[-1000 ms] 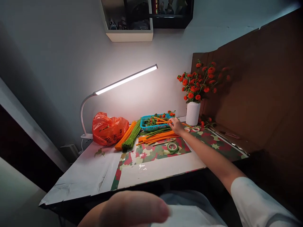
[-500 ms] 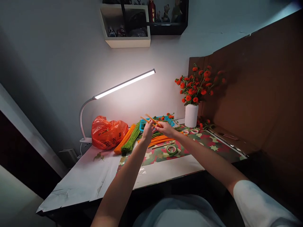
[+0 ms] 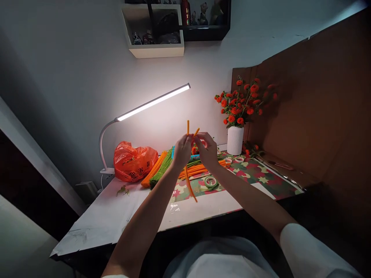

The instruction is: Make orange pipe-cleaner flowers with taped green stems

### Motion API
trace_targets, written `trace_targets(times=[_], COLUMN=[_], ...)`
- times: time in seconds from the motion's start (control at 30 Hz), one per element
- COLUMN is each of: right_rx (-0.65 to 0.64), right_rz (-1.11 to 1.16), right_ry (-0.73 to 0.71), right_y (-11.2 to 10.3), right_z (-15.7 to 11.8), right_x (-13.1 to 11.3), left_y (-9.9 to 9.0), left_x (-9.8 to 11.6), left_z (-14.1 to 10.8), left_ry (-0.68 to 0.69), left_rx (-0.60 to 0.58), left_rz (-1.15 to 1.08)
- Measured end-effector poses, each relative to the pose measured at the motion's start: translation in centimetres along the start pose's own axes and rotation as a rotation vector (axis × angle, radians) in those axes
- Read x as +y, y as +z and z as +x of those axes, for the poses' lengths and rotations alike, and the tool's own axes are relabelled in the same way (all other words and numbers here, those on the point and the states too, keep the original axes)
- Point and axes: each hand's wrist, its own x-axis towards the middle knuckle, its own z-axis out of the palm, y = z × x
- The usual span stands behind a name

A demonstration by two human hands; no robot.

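Note:
Orange pipe cleaners (image 3: pixel 190 185) are pinched between my two hands, raised above the table. Two of their ends stick up over the fingertips, and a long tail hangs below in a slight curve. My left hand (image 3: pixel 182 151) is closed around them on the left side. Facing it, my right hand (image 3: pixel 208 151) has thumb and fingers closed on the slanting end. Whether the strands are twisted together is hidden by the fingers. Behind the hands is a blue basket (image 3: pixel 173 152), mostly covered. Loose orange pipe cleaners (image 3: pixel 201 170) lie on the table below.
Orange (image 3: pixel 153 175) and green pipe cleaner bundles (image 3: pixel 161 170) lie beside a red plastic bag (image 3: pixel 135 162). A green tape roll (image 3: pixel 210 182) rests on the camouflage mat (image 3: pixel 263 180). A white vase (image 3: pixel 235 141) of orange flowers stands right; a lit lamp (image 3: pixel 153 102) leans overhead.
Both hands have risen slightly, and my right hand has turned to face the left. The pipe cleaners, slanting before, now have ends pointing up and a tail hanging down.

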Motion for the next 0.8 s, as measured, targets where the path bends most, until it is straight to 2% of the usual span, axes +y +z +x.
trace_targets(times=[0.1, 0.17, 0.27, 0.33, 0.4, 0.47, 0.57, 0.63, 0.67, 0.73, 0.8], right_rx=[0.066, 0.086, 0.165, 0.113, -0.076, -0.370, -0.926, -1.199, -1.240, -1.242, -1.212], right_rz=[0.011, 0.029, 0.055, -0.026, -0.179, -0.342, -0.513, -0.533, -0.557, -0.623, -0.703], right_ry=[0.004, 0.006, -0.057, -0.105, -0.089, 0.015, 0.180, 0.319, 0.359, 0.417, 0.460], right_y=[0.3, -0.4, -3.2, -5.5, -7.3, -8.3, -8.8, -8.9, -9.0, -9.3, -9.6], right_z=[0.5, 1.2, 3.3, 4.6, 4.6, 3.1, -1.4, -4.1, -5.1, -6.2, -6.3], right_x=[-0.1, 0.0, -0.1, 0.1, 0.8, 2.2, 4.8, 6.4, 7.0, 7.8, 8.2], left_y=[0.1, -0.9, -3.9, -6.4, -8.5, -9.7, -10.0, -9.5, -9.1, -8.2, -7.1], left_x=[0.5, 1.1, 2.4, 3.0, 2.9, 1.8, -1.3, -3.8, -4.9, -6.9, -8.4], left_z=[-0.4, -0.4, 0.5, 1.3, 1.6, 1.0, -1.4, -3.4, -4.4, -6.0, -7.0], left_ry=[0.104, 0.155, 0.298, 0.356, 0.334, 0.267, 0.119, 0.023, -0.011, -0.033, -0.032], left_rx=[-0.045, -0.075, -0.005, 0.003, -0.016, -0.091, -0.332, -0.503, -0.575, -0.674, -0.688], left_rz=[0.162, 0.313, 0.480, 0.679, 0.928, 1.088, 1.268, 1.267, 1.250, 1.204, 1.126])
